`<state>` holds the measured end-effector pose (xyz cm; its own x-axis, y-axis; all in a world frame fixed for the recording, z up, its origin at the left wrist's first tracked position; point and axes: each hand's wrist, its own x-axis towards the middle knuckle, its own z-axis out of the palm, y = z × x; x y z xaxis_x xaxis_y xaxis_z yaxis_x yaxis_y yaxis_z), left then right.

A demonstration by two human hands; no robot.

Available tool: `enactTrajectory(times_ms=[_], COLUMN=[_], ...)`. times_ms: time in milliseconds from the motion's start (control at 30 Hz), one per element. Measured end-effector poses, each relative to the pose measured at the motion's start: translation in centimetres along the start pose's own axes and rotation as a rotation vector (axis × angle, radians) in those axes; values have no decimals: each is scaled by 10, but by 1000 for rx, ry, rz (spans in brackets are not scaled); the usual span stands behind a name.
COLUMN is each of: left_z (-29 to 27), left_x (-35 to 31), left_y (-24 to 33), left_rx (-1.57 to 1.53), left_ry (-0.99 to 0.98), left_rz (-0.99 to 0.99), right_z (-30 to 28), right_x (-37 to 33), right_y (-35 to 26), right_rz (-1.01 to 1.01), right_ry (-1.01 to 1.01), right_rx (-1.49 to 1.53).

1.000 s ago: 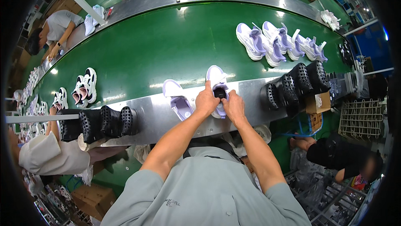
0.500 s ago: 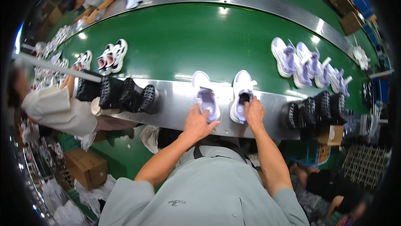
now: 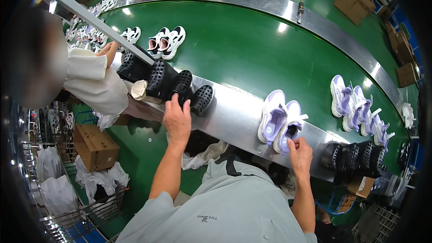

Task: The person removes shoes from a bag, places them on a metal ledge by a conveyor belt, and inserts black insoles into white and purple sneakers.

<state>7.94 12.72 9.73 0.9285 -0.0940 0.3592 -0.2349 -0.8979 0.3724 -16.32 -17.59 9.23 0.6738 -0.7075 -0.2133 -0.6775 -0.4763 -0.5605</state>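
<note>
Head view: left hand, fingers spread, by left black dotted forms; right hand at near end of right white-lavender shoe, can't tell if pinching; left shoe beside it on metal ledge.

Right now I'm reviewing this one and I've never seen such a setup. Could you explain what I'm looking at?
There is no machine: these are a person's bare hands. The view comes from a wide fisheye camera worn on that person's head, looking down, so straight edges bend.

On the metal ledge sits a pair of white-and-lilac sneakers. The right hand has its fingers at the heel of one; whether they grip it is unclear. The left hand, fingers apart, is at some black dotted forms; contact is hard to tell.

Beyond, the green surface bears more lilac sneakers and black-and-white shoes.
</note>
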Motion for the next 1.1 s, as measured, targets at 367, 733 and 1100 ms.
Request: enactTrajectory(times_ms=[367,733,1100], left_z=[-49,15,94], left_x=[20,-37,-69], left_y=[44,132,173], left_rx=[-206,-902,-899], left_ry=[64,-638,-738], left_rz=[224,255,137], right_z=[29,22,-13], right_x=[-7,-39,-46], right_y=[-73,-55,-51], right_rz=[-17,322,3], right_ry=[-197,-459,-211], right_rx=[550,1046,-67])
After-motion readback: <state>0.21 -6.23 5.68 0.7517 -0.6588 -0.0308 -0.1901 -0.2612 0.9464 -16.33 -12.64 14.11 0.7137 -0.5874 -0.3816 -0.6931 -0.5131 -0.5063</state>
